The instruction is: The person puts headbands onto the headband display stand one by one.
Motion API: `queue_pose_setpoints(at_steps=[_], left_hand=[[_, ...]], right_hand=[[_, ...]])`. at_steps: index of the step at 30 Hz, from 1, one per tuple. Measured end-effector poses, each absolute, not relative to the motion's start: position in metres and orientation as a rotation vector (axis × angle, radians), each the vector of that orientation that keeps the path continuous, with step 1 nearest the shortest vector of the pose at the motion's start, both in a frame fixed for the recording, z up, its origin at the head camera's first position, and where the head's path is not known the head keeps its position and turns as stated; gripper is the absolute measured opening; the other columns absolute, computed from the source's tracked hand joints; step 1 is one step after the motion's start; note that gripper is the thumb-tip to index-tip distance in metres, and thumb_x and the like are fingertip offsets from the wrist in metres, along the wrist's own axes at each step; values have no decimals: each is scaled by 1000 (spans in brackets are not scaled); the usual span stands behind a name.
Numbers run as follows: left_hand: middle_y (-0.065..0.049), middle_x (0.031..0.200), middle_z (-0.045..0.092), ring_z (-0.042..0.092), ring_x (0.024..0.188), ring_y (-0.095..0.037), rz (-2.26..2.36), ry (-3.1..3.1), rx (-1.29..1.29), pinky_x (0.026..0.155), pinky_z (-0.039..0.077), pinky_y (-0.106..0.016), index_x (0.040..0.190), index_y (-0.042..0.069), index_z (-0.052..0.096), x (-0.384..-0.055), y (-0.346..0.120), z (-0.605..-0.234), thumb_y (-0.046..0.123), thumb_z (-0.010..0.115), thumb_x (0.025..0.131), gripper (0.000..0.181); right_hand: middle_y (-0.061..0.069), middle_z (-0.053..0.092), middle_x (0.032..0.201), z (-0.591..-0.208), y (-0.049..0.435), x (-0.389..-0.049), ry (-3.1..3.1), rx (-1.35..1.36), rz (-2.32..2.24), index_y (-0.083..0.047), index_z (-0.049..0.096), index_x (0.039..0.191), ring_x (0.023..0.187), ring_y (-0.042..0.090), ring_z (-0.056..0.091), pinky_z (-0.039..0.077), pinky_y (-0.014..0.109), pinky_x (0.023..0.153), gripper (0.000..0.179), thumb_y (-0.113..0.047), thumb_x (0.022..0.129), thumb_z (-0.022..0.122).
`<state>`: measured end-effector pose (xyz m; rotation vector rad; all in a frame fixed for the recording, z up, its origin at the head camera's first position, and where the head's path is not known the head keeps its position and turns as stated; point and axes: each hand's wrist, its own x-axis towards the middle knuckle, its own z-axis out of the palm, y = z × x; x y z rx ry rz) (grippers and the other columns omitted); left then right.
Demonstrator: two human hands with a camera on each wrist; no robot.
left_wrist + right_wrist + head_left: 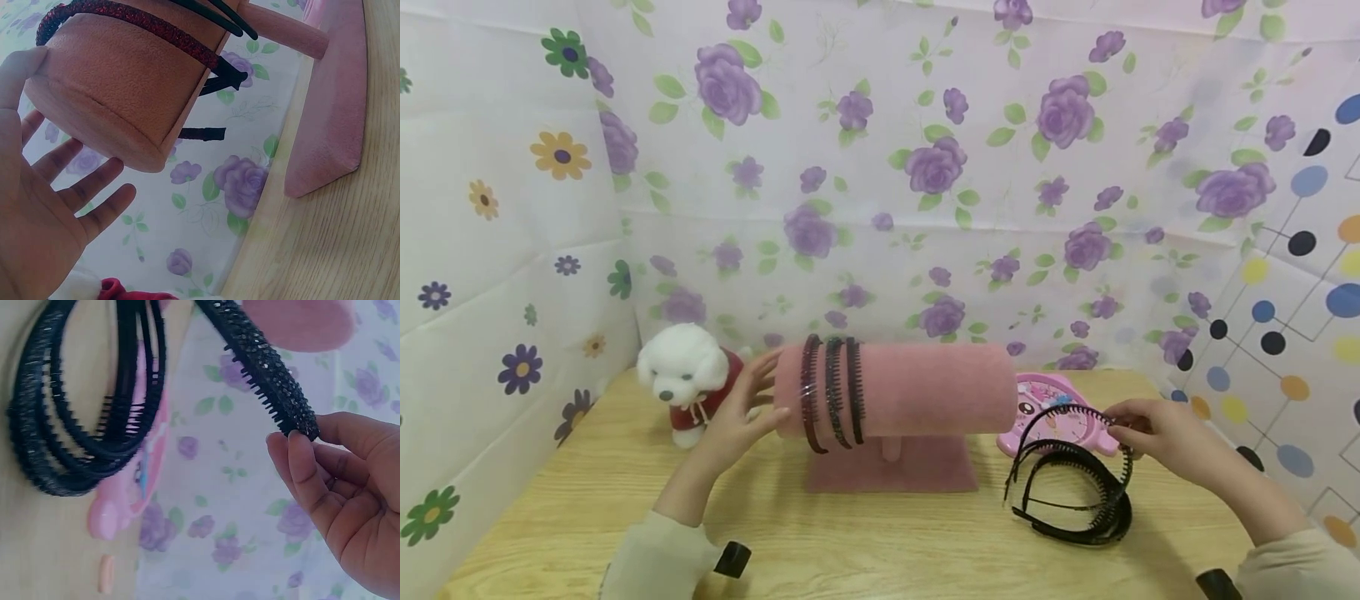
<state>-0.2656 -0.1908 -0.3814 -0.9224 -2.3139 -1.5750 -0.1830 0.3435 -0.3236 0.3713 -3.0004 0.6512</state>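
A pink plush headband stand [940,387] carries three dark toothed headbands near its left end; the outermost headband [134,19] glitters dark red in the left wrist view. My left hand [741,425] is at that left end, its thumb against the roll and its other fingers extended and spread by the end face. Between thumb and fingers, my right hand [1168,437] pinches one end of a black headband [259,362] covered in sparkling stones. This headband is raised over a pile of black headbands [1120,517] on the table.
A white stuffed dog [681,367] in red clothing sits behind my left hand. Behind the headband pile lies a pink toy clock [1033,387]. A small peach-coloured piece [107,575] lies near the table's edge. Flowered cloth [880,167] hangs behind the wooden table [880,550].
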Motion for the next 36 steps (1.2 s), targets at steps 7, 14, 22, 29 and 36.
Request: queue_pose_setpoints(at_steps=[7,14,22,29,36], left_hand=[[-17,156,27,40,128,-43,-1600,-2324,-909,93,44,-61,152,25,20,-266,-191,-381,7,60,91,75],[-17,155,28,41,127,-42,-1587,-2311,-917,94,43,-56,152,24,20,-265,-190,-381,6,60,90,76],[-16,155,30,42,127,-42,-1566,-2299,-930,96,41,-55,152,23,20,-266,-189,-381,4,60,90,76],[-16,155,29,42,128,-40,-1577,-2312,-920,96,42,-58,152,24,20,-266,-189,-380,6,60,91,75],[-18,156,27,41,128,-42,-1581,-2325,-916,93,43,-63,152,24,19,-265,-190,-381,7,59,91,74]], right_hand=[[-6,70,81,-306,334,-183,-2927,387,581,-2,68,110,60,-3,57,48,22,56,26,-21,92,64],[-3,69,83,-291,324,-187,-2905,420,615,0,66,112,66,-3,57,50,22,58,27,-20,93,62],[-7,67,77,-276,308,-196,-2914,408,517,-4,68,110,64,2,58,46,23,58,30,-29,94,62],[-4,71,81,-264,287,-207,-2914,399,460,-1,67,113,68,6,62,53,35,68,35,-29,92,63],[-2,71,78,-255,267,-218,-2862,447,424,0,69,106,68,8,63,53,40,70,28,-23,90,67]])
